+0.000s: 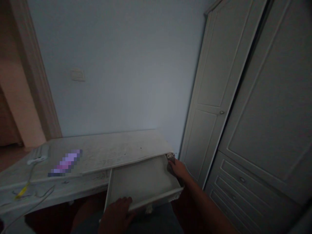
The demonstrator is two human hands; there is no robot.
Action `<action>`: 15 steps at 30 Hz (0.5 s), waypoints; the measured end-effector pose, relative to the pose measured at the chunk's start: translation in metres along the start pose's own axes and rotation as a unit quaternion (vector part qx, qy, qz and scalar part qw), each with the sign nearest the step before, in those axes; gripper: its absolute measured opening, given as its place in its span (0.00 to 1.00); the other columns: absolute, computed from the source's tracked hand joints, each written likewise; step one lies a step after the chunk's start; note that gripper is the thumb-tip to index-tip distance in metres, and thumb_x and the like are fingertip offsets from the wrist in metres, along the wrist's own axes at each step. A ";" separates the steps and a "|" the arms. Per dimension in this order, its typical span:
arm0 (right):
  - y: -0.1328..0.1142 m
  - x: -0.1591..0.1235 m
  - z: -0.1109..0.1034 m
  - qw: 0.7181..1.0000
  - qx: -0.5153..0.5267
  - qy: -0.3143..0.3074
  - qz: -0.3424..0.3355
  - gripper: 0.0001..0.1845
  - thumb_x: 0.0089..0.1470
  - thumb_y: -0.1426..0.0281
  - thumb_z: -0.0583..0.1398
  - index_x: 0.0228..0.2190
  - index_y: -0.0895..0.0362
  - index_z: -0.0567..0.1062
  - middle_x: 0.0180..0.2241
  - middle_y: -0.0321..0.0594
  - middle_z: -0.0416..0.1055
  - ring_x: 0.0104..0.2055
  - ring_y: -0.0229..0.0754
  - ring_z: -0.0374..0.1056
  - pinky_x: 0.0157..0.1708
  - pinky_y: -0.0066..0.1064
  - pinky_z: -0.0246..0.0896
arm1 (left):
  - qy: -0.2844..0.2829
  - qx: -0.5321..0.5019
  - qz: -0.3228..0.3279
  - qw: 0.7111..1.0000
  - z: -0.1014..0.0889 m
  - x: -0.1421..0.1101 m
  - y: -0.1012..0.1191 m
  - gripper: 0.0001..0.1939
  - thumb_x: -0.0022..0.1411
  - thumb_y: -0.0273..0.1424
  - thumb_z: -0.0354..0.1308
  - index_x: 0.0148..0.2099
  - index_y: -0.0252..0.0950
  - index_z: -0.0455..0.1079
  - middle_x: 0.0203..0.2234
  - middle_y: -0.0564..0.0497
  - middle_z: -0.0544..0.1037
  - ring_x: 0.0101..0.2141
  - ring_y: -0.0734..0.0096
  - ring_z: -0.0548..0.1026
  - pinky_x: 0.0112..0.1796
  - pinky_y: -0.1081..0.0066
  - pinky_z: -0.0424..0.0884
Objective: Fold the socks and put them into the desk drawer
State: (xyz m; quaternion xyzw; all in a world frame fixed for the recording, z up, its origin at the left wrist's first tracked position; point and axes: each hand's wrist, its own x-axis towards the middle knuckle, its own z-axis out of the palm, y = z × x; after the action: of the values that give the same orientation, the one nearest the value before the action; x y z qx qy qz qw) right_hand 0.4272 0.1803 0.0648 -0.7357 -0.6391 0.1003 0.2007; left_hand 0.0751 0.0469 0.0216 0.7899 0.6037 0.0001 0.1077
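Note:
A white drawer [143, 182] stands pulled out from under a white desk top [107, 148], and its inside looks bare. My left hand [117, 214] rests on the drawer's front edge with its fingers curled over the rim. My right hand [177, 168] reaches to the drawer's far right corner, fingers closed on a small patterned object [170, 156] that I cannot make out. The room is dim.
A tall white wardrobe [243, 113] with round knobs and lower drawers stands close on the right. On the desk's left lie a pixelated purple item [65, 162], a white cable [36, 159] and a yellow-tipped wire [21, 192]. A doorway opens at far left.

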 end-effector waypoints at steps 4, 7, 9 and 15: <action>0.012 -0.001 -0.050 0.996 0.014 0.084 -0.024 0.26 0.73 0.57 0.49 0.62 0.56 0.72 0.58 0.52 0.77 0.60 0.53 0.73 0.58 0.39 0.64 | -0.007 -0.012 -0.003 1.000 0.005 0.004 -0.004 0.26 0.73 0.42 0.55 0.68 0.41 0.71 0.66 0.43 0.74 0.66 0.50 0.71 0.65 0.54 0.64; 0.003 -0.005 -0.067 0.987 0.009 0.150 -0.047 0.30 0.73 0.53 0.49 0.66 0.56 0.68 0.61 0.54 0.72 0.62 0.54 0.69 0.61 0.41 0.60 | 0.005 -0.016 0.000 1.000 0.003 0.003 -0.003 0.24 0.73 0.42 0.54 0.66 0.41 0.73 0.63 0.42 0.77 0.62 0.50 0.74 0.62 0.54 0.68; -0.007 -0.013 -0.059 0.988 -0.009 0.128 -0.084 0.30 0.71 0.50 0.53 0.64 0.54 0.70 0.61 0.54 0.70 0.61 0.55 0.69 0.60 0.41 0.61 | 0.011 -0.009 0.000 1.000 0.000 0.001 -0.002 0.24 0.73 0.42 0.54 0.65 0.42 0.74 0.61 0.41 0.79 0.60 0.50 0.77 0.60 0.54 0.70; -0.027 -0.036 0.007 0.994 -0.054 -0.033 -0.087 0.27 0.59 0.43 0.65 0.47 0.50 0.81 0.67 0.52 0.59 0.61 0.60 0.69 0.55 0.44 0.66 | 0.009 -0.004 0.001 1.000 0.003 0.000 -0.003 0.25 0.73 0.43 0.53 0.67 0.43 0.72 0.64 0.43 0.76 0.63 0.52 0.73 0.63 0.55 0.66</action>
State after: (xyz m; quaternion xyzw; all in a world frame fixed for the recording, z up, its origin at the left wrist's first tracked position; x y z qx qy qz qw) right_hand 0.3944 0.1487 0.0661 -0.6834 -0.7113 0.0717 0.1476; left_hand 0.0726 0.0467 0.0185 0.7899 0.6040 0.0100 0.1052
